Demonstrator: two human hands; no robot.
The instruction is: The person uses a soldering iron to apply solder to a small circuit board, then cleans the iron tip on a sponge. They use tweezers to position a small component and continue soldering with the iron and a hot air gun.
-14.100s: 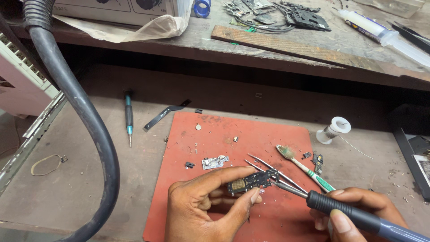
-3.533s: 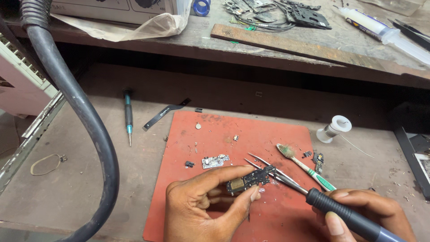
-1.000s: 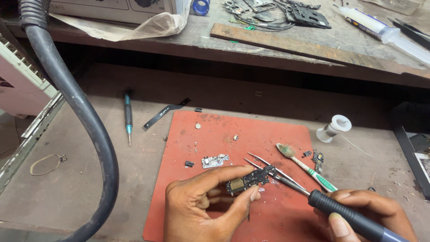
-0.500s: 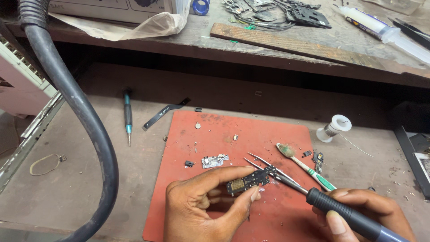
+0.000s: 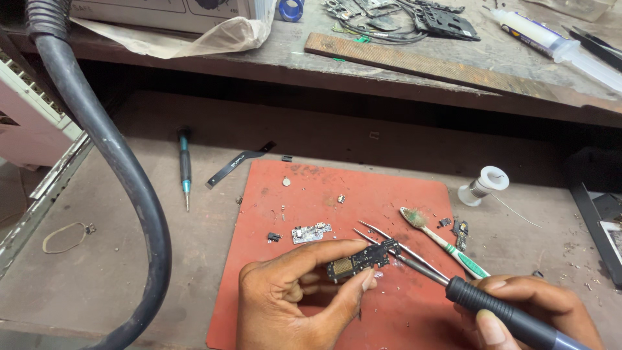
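My left hand [image 5: 295, 295] pinches a small dark circuit board [image 5: 361, 259] between thumb and fingers, just above the red work mat [image 5: 311, 194]. A soldering iron [image 5: 492, 312] with a black grip is held in my right hand [image 5: 541, 311]; its metal tip points left and touches the right end of the board. Metal tweezers [image 5: 395, 243] lie on the mat just behind the board. A smaller pale circuit piece [image 5: 311, 232] rests on the mat above my left hand.
A toothbrush [image 5: 444, 241] lies at the mat's right edge, a solder spool [image 5: 483, 185] beyond it. A screwdriver [image 5: 185, 165] and flat ribbon cable [image 5: 236, 163] lie left of the mat. A thick black hose [image 5: 110, 149] curves down the left. The raised shelf [image 5: 421, 61] carries parts.
Almost nothing differs: both hands keep their grip and place, with only slight shifts of the iron against the board.
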